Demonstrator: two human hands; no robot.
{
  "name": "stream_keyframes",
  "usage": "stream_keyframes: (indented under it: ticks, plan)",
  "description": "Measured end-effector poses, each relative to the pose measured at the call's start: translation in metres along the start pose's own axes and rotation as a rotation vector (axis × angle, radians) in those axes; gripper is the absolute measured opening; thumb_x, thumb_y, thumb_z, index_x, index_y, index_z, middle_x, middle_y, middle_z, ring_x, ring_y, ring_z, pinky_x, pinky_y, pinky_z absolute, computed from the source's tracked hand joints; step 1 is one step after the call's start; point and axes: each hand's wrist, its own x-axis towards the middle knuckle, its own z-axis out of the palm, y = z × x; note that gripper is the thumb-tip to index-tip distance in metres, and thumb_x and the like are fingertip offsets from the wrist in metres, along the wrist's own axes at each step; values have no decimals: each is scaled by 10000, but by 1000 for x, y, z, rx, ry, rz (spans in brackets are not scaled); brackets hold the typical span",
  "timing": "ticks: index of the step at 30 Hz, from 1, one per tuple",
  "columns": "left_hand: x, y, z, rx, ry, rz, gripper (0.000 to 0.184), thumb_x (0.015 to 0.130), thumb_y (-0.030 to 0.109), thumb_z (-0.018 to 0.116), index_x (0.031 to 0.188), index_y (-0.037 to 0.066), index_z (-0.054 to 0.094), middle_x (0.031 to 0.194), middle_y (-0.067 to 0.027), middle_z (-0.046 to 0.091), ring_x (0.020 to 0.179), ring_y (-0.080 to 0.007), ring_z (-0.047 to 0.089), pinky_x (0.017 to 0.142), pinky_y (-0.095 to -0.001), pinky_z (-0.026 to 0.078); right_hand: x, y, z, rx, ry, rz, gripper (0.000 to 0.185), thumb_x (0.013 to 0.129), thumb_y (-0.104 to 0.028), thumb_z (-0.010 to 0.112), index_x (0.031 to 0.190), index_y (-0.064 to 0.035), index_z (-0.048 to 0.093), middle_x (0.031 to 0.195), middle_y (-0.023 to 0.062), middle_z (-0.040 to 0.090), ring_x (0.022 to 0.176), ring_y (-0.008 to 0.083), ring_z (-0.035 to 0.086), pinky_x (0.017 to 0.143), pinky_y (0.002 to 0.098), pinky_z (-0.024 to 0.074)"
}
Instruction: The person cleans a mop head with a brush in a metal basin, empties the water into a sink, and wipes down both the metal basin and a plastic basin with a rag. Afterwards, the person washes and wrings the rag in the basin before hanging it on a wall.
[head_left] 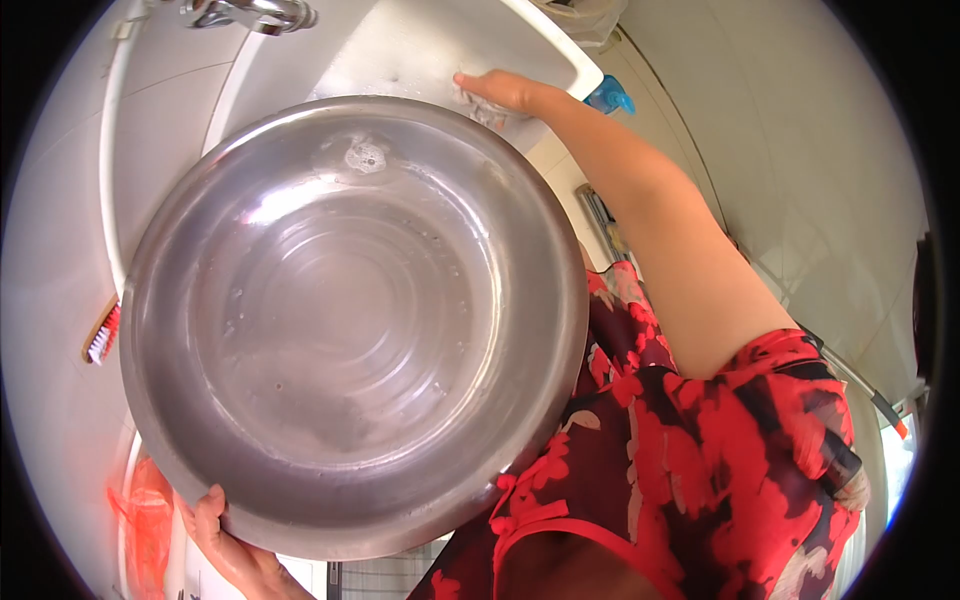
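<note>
A large round steel basin (350,320) is tilted towards the camera above the white sink, its wet inside showing and a small patch of suds (365,155) near its upper rim. My left hand (225,540) grips the basin's lower left rim, thumb over the edge and the other fingers hidden beneath. Beyond the basin's upper right rim, my right hand (497,92) is over the white sink (420,50). Its fingers are closed round a wet, greyish scrubber or cloth (488,110), partly hidden, too small to name surely.
A chrome tap (255,12) juts in at the top left. A blue bottle (608,95) stands by the sink's right corner. A brush (103,332) and a red plastic bag (150,520) are at the left. A long-handled tool (860,385) leans at the right.
</note>
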Motion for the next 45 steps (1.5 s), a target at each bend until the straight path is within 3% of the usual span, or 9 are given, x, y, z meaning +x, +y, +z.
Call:
stream_keyframes:
  ticks: [2, 7, 19, 21, 26, 29, 34, 39, 45]
  plan:
    - [2, 2, 2, -39, 22, -19, 472, 770, 158, 628, 1209, 5, 548, 1113, -98, 582, 1019, -219, 551, 885, -335, 438, -8, -1, 5, 357, -170, 1, 464, 825, -409, 674, 1202, -140, 651, 1164, 131, 642, 1056, 315, 611, 941, 426, 460]
    - [21, 15, -3, -278, 13, -214, 336, 862, 184, 611, 1146, 6, 584, 1019, -76, 649, 949, -204, 610, 853, -315, 486, -36, -21, 10, -166, -11, -25, 731, 704, -327, 740, 1379, -157, 515, 1258, 114, 582, 1141, 253, 524, 946, 338, 424]
    - [85, 53, -39, -407, -272, -296, 212, 867, 156, 571, 1015, 18, 633, 965, -79, 672, 842, -201, 634, 800, -321, 510, -81, -43, -23, -435, 114, -166, 529, 730, -264, 665, 1237, -117, 637, 1122, 56, 654, 1012, 209, 574, 889, 334, 449]
    - [98, 40, -50, -328, -186, -311, 204, 857, 150, 592, 1002, 13, 634, 974, -73, 667, 834, -196, 630, 794, -300, 507, -39, -23, -28, -917, -271, -306, 511, 736, -261, 654, 1215, -82, 644, 1092, 50, 663, 1018, 203, 575, 869, 351, 464]
    - [61, 22, -61, -466, -241, -302, 139, 868, 128, 613, 953, 19, 628, 918, -62, 658, 843, -189, 623, 810, -297, 506, -115, -67, -10, -504, 82, -103, 480, 756, -243, 634, 1203, -67, 648, 1074, 67, 662, 988, 195, 595, 828, 331, 490]
    - [70, -13, -78, -551, -194, -173, 101, 886, 124, 598, 907, 28, 623, 876, -49, 647, 817, -172, 618, 790, -292, 503, -144, -104, 15, -103, 271, 34, 517, 751, -235, 636, 1252, -108, 622, 1105, 71, 660, 938, 178, 608, 821, 301, 488]
    - [81, -100, -118, -648, -259, -284, 107, 871, 148, 608, 871, 42, 616, 866, -43, 652, 787, -151, 613, 746, -287, 495, -87, -66, 0, -1324, 15, -425, 506, 789, -267, 603, 1254, -70, 608, 1091, 124, 664, 911, 179, 617, 829, 302, 490]
    - [55, -217, -164, -710, -137, -310, 228, 903, 165, 564, 1085, 31, 595, 1023, -62, 657, 911, -186, 631, 807, -324, 517, -165, -110, 128, -339, 356, -77, 438, 739, -220, 649, 1092, 39, 658, 936, 136, 656, 792, 199, 594, 719, 331, 497]
    - [111, -401, -231, -751, -145, -330, 272, 960, 213, 544, 1167, 38, 569, 1058, -42, 643, 958, -145, 613, 846, -308, 493, -130, -127, 239, -406, 275, -88, 383, 756, -251, 661, 951, 78, 637, 821, 134, 636, 682, 204, 582, 609, 361, 482]
